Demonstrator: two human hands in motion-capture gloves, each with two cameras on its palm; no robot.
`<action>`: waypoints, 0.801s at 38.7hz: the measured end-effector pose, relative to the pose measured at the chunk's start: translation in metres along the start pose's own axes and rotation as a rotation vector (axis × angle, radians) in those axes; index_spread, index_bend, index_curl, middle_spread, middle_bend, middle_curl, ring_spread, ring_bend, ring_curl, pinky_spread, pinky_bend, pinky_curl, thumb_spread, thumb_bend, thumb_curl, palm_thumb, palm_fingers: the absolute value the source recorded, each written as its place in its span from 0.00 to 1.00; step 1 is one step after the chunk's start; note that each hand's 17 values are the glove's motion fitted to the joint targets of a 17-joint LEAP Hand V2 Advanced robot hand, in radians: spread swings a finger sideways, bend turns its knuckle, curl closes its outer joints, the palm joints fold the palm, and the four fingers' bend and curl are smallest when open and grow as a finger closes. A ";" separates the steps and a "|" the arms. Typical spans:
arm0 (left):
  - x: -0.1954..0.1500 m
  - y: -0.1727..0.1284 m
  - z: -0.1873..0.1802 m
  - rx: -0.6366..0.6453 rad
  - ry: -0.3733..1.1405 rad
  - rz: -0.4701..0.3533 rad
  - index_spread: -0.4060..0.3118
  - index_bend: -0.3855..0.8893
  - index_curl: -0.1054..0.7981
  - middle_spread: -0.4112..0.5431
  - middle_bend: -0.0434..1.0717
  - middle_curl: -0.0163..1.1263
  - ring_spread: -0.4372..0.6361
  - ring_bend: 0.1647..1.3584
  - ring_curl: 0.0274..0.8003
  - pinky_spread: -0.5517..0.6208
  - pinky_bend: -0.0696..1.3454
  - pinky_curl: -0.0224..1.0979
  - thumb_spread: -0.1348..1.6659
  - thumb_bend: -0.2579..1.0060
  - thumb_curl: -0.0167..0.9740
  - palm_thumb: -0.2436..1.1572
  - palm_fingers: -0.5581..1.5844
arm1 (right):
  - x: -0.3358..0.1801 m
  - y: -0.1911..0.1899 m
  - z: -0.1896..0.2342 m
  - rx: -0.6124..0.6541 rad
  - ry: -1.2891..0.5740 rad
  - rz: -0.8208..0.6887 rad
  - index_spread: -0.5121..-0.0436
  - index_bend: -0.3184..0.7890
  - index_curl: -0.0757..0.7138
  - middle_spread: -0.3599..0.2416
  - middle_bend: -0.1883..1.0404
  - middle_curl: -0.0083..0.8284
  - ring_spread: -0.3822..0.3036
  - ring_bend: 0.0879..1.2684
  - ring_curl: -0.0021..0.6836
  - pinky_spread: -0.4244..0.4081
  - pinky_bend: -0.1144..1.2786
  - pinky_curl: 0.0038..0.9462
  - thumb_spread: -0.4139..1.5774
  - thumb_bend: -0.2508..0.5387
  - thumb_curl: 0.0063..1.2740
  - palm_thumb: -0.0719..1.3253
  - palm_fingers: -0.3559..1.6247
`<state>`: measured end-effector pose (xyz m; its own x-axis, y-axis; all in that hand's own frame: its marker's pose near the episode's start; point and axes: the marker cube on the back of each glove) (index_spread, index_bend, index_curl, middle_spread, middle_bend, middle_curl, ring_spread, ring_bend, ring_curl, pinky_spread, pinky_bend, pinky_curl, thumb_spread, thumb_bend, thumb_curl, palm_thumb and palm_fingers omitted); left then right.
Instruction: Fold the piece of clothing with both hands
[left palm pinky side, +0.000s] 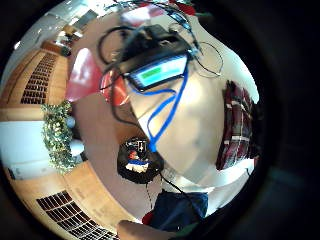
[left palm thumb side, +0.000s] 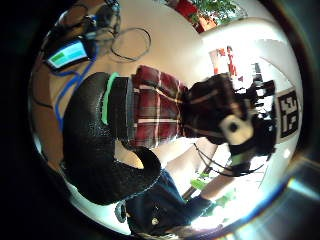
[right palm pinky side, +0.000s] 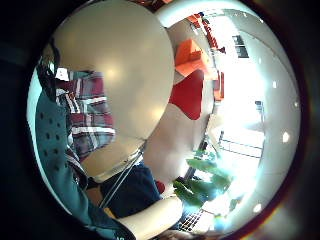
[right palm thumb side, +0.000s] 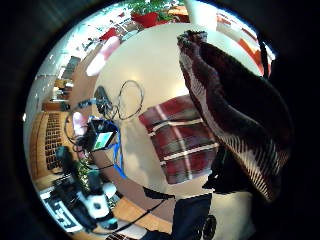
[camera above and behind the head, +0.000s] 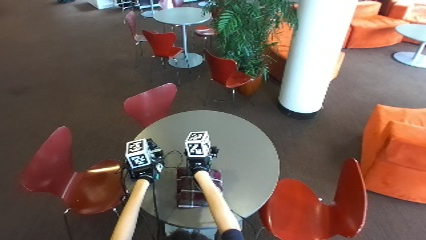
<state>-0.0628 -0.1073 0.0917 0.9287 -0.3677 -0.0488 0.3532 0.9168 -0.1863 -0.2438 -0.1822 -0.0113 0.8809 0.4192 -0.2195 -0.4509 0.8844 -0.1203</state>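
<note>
Obstacles: phone (left palm pinky side: 156, 71) and cables (right palm thumb side: 127, 100) just left of plaid garment (camera above and behind the head: 193, 189).
Room: desk (camera above and behind the head: 246, 145) open beyond.
Hands: right hand (camera above and behind the head: 200, 162) pinches cloth; left hand (camera above and behind the head: 144, 167), cannot tell.

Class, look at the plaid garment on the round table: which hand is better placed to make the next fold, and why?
Probably the right hand: it is over the plaid garment and holds a lifted part. The left hand is beside it.

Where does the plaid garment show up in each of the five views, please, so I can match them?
Outside view: plaid garment on the round table, beside the right forearm.
Left little finger view: at the table's edge.
Left thumb view: beside the black glove.
Right little finger view: on the table near its edge.
Right thumb view: flat on the table, one part lifted close.
Shared landmark: the round table.
</note>
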 end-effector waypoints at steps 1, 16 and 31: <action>-0.007 0.002 -0.007 0.011 0.001 -0.014 0.61 0.41 0.43 0.69 0.22 0.27 0.77 0.36 0.39 0.72 0.39 0.34 0.78 0.32 0.38 0.52 0.31 | -0.008 0.012 -0.001 0.019 0.009 0.006 0.52 0.42 0.65 0.22 0.51 0.72 0.22 0.57 0.77 0.16 0.62 0.50 0.36 0.27 0.55 0.75 0.82; -0.087 0.018 -0.042 0.066 0.001 -0.160 0.63 0.44 0.47 0.67 0.19 0.28 0.76 0.34 0.36 0.71 0.36 0.33 0.78 0.33 0.45 0.63 0.35 | -0.115 0.015 0.040 -0.018 -0.198 -0.292 0.55 0.29 0.50 0.24 0.54 0.74 0.23 0.65 0.79 0.12 0.68 0.50 0.59 0.26 0.48 0.63 0.76; -0.074 0.020 -0.093 0.092 -0.094 -0.183 0.58 0.43 0.48 0.65 0.19 0.28 0.74 0.34 0.35 0.69 0.35 0.33 0.79 0.20 0.40 0.48 0.35 | -0.026 0.034 -0.066 0.265 -0.312 -0.284 0.59 0.36 0.39 0.39 0.37 0.61 0.33 0.45 0.63 0.35 0.61 0.43 0.73 0.29 0.40 0.60 0.57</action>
<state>-0.1350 -0.0765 0.0007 0.8529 -0.5174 0.0699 0.5220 0.8479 -0.0928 -0.2915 -0.1767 -0.0735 0.9829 0.1599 0.0918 -0.1707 0.9773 0.1254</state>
